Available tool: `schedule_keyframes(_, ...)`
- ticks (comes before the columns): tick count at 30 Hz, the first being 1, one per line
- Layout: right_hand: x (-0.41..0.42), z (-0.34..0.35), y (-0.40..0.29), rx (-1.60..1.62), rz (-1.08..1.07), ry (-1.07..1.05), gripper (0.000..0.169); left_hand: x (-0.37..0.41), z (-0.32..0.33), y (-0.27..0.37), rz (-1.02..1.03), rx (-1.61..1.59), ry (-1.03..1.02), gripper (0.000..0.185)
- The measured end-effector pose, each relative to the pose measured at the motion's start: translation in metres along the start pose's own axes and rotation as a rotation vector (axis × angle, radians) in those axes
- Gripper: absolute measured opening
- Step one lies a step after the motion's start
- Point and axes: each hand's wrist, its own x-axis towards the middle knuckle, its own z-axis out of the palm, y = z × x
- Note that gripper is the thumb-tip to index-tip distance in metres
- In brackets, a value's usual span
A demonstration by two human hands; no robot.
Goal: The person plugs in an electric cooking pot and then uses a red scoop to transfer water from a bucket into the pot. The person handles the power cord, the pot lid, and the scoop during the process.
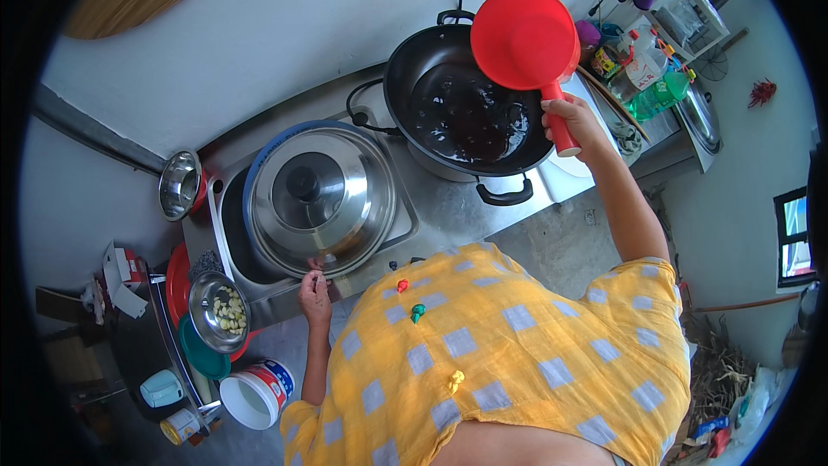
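My right hand [576, 126] grips the handle of a red plastic dipper [521, 39], held over the right side of a black two-handled electric pot [414, 71]. Dark-looking liquid with bubbles or glints lies in the pot; whether the dipper holds anything cannot be told. At the near rim of a domed steel lid [362, 175] with a glass centre and black knob is my left hand [315, 298], its fingers bent; whether they pinch the rim cannot be told. The lid rests over a blue-rimmed basin [251, 181] at the sink.
A steel bowl [200, 327] with pale sliced pieces stands left, near a teal lid [206, 362] and a white bucket [249, 401]. Another steel bowl [169, 188] is by the wall. Plastic bottles [666, 94] stand right of the pot. A power cord [369, 120] runs beside the pot.
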Motion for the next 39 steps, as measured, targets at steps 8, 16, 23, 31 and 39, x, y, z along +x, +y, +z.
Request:
schedule_keyframes(8, 0.001, 0.004, 0.002, -0.057, -0.017, -0.002, 0.027, 0.0, 0.0, 0.004, 0.007, 0.016, 0.003, 0.014)
schedule_keyframes(16, 0.007, 0.0, 0.013, -0.296, -0.041, 0.01, 0.04, -0.001, 0.001, 0.005, 0.005, 0.002, 0.009, 0.015)
schedule_keyframes(23, 0.01, 0.0, 0.018, -0.375, -0.09, 0.019, 0.039, 0.0, 0.001, 0.001, 0.007, 0.01, 0.008, 0.015)
schedule_keyframes(31, 0.011, 0.001, 0.018, -0.391, -0.156, 0.046, 0.03, 0.0, 0.001, 0.006, -0.014, -0.018, 0.003, 0.014)
schedule_keyframes(39, 0.008, 0.004, 0.016, -0.281, -0.134, 0.039, 0.029, -0.001, 0.001, 0.01, -0.043, 0.004, 0.001, 0.015)
